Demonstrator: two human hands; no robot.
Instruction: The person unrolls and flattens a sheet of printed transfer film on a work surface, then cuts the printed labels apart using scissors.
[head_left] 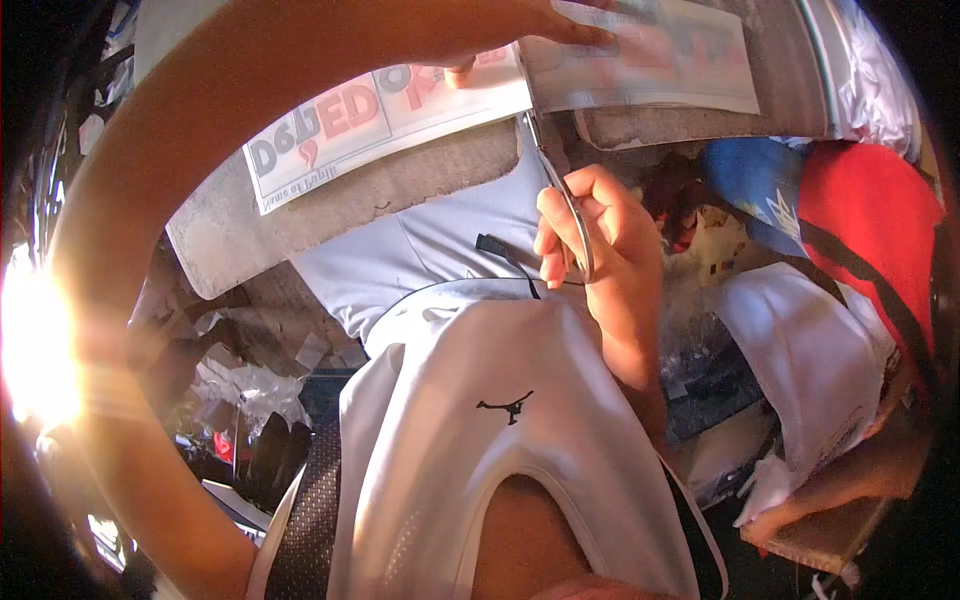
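Cutting seemed under way: the printed sheet [340,125] lay under the spread left hand [500,20], ahead of the right hand [610,220] gripping scissors [549,165]; the next snip likely called for holding it flat

left hand [505,22]: cut by top edge | printed sheet [385,118]: partly behind forearm [290,60]

On the printed sheet [345,170] I can make out "Name of Pupil" in small type along the lower edge, its letters flipped. Above it runs big lettering, also turned about: a grey D near the left end, then a red "ED"; the whole word escapes me. The white shirt [430,400] bears a black leaping-figure emblem [507,406], and the blue cloth [745,175] a white crown-like mark [784,214].
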